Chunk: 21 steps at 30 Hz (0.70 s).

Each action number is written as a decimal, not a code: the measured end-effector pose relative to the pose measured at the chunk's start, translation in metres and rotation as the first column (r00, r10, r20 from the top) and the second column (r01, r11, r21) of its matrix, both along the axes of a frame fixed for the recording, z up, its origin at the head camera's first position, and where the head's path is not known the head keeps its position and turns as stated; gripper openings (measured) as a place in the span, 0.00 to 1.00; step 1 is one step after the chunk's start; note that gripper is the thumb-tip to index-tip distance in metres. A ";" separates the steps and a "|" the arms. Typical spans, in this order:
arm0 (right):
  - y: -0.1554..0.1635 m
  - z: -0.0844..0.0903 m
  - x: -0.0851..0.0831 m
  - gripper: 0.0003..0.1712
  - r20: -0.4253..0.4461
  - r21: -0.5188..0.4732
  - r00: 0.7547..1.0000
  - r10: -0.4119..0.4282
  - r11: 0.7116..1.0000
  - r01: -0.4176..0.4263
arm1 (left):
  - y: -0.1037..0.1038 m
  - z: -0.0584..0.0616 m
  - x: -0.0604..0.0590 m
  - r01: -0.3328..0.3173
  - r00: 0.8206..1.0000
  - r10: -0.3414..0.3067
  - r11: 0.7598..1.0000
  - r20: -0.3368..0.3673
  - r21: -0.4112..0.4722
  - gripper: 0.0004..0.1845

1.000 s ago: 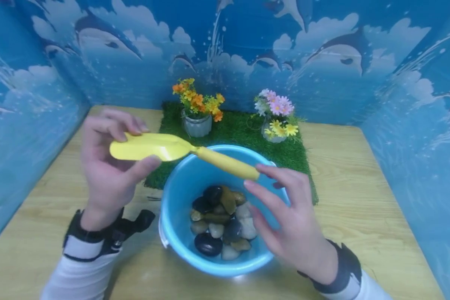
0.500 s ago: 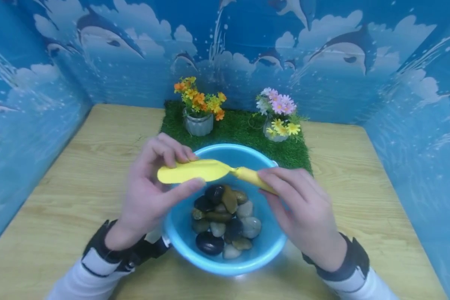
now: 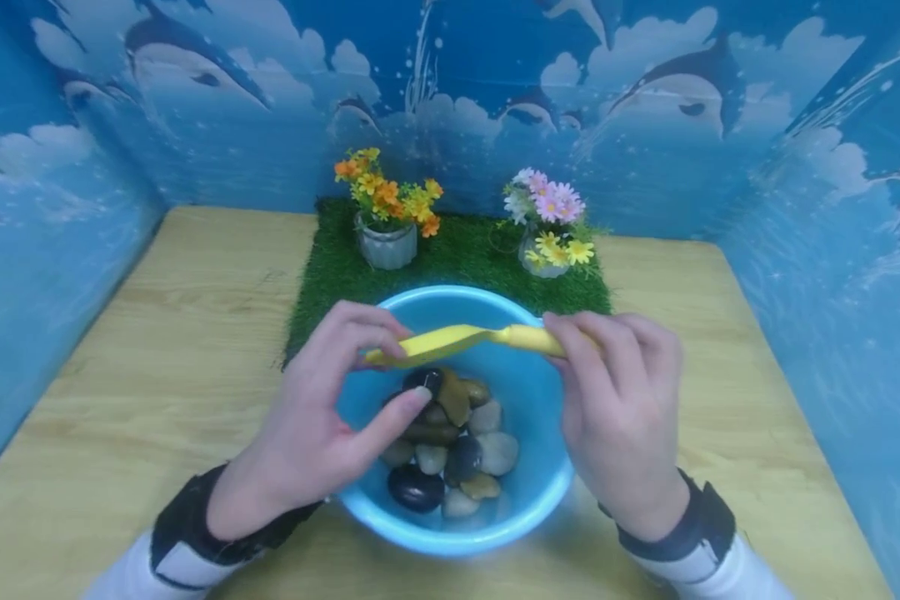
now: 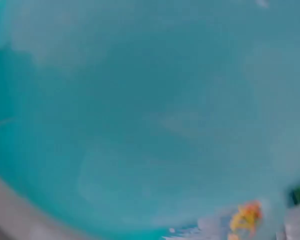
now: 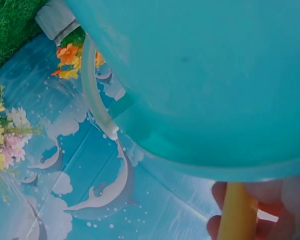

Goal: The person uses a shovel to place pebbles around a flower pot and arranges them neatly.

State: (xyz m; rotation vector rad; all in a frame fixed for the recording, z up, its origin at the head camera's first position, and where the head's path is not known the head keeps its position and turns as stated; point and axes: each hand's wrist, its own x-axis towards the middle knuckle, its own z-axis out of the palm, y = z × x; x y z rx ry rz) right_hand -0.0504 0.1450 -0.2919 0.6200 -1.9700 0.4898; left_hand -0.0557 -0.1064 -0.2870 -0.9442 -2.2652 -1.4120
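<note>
Over a light-blue bucket, both hands have hold of a yellow garden trowel. The right hand grips its handle from the right, with the fingers over the top. At the blade end, the left hand has its fingers curled over the blade, while its thumb stands apart below it. Wet stones in black, brown and pale grey lie on the bucket's bottom, partly hidden by the left thumb. In the right wrist view the yellow handle sits between the right fingers. The left wrist view shows mostly the bucket wall.
A green turf mat lies behind the bucket on the wooden table. Two small pots stand on it, one of orange flowers, one of pink and yellow flowers. Dolphin-printed blue walls enclose the back and sides.
The left hand and the trowel have come rightward over the bucket. The blade has turned edge-on. The left thumb has left the blade, and the right hand has taken a fuller grip on the handle.
</note>
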 end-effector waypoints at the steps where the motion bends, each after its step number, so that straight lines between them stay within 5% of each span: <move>1: 0.000 0.000 -0.001 0.12 0.003 0.006 1.000 -0.009 1.000 0.009 | -0.002 -0.003 0.000 -0.027 0.999 0.027 1.000 -0.038 -0.003 0.16; 6: 0.001 -0.002 -0.002 0.13 0.025 0.035 0.998 -0.052 0.998 0.051 | -0.009 -0.024 -0.002 -0.042 0.989 0.060 0.991 -0.136 0.127 0.24; 9: 0.002 -0.002 0.000 0.14 0.068 0.054 0.996 -0.061 0.997 0.058 | -0.010 -0.035 -0.004 0.037 0.976 0.022 0.964 -0.215 0.264 0.21; 12: 0.004 -0.003 0.001 0.15 0.115 0.069 0.991 -0.062 0.996 0.054 | -0.011 -0.045 -0.008 0.153 0.939 -0.037 0.935 -0.342 0.319 0.20; 16: 0.005 -0.003 0.001 0.14 0.159 0.086 0.985 -0.065 0.995 0.051 | -0.009 -0.052 -0.014 0.311 0.836 -0.121 0.908 -0.535 0.281 0.20; 21: 0.005 -0.002 0.000 0.13 0.176 0.122 0.980 -0.089 0.990 0.069 | -0.003 -0.056 -0.023 0.355 0.664 -0.084 0.910 -0.743 0.215 0.24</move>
